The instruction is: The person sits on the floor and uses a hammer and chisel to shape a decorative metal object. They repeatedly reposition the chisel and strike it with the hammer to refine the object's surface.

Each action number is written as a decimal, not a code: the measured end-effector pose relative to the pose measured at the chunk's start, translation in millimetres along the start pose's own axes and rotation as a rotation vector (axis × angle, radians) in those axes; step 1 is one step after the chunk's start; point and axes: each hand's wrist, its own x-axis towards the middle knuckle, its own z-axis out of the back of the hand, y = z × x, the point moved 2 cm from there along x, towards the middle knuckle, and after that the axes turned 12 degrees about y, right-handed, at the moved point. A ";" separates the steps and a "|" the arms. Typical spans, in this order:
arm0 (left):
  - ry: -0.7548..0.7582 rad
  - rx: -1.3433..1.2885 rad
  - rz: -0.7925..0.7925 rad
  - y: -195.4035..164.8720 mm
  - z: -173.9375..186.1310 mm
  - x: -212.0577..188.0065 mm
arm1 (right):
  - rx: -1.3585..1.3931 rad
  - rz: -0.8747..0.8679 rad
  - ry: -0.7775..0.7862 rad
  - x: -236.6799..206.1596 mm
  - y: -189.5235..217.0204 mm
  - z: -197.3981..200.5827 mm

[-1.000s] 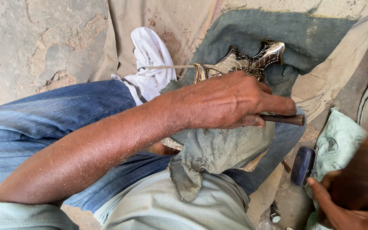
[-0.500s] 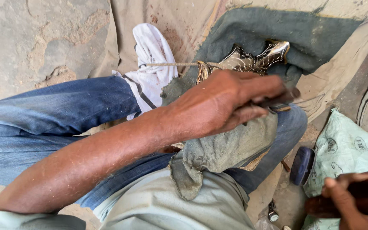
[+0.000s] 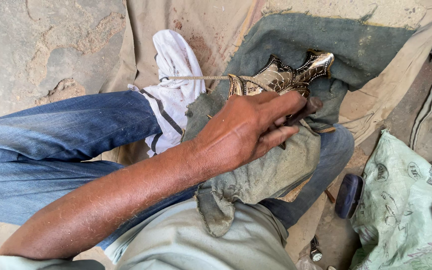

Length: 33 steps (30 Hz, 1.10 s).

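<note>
Left hand (image 3: 248,131) grips a dark tool (image 3: 303,111) over the ornate brass piece (image 3: 286,75); right hand unclear.

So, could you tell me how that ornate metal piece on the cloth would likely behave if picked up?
The ornate metal piece looks rigid and probably heavy for its size. Its polished, shiny surface may be slippery. The grey cloth beneath would likely keep it from sliding.

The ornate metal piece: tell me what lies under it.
The ornate metal piece rests on a dark grey-green cloth spread over tan fabric. Its near end is covered by the left hand, so what lies beneath there cannot be seen.
</note>
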 end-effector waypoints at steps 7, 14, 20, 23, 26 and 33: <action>-0.015 -0.272 0.222 -14.0 0.9 -12.5 | -0.079 -0.152 0.076 12.4 34.7 -14.5; 0.217 -0.409 -0.282 -91.2 -24.5 -58.4 | 1.223 0.049 -0.087 18.1 39.4 -134.0; 0.259 -0.250 -0.272 -84.1 -37.4 -80.9 | 1.174 0.121 -0.278 35.7 25.0 -188.6; 0.271 -0.210 -0.263 -92.2 -40.3 -82.9 | 1.016 0.090 -0.266 36.3 22.3 -182.9; 0.260 -0.170 -0.249 -99.3 -41.6 -88.8 | 1.035 0.114 -0.229 38.4 21.5 -178.8; 0.266 0.002 -0.181 -95.3 -41.3 -100.4 | 0.948 0.056 -0.229 38.2 23.6 -177.3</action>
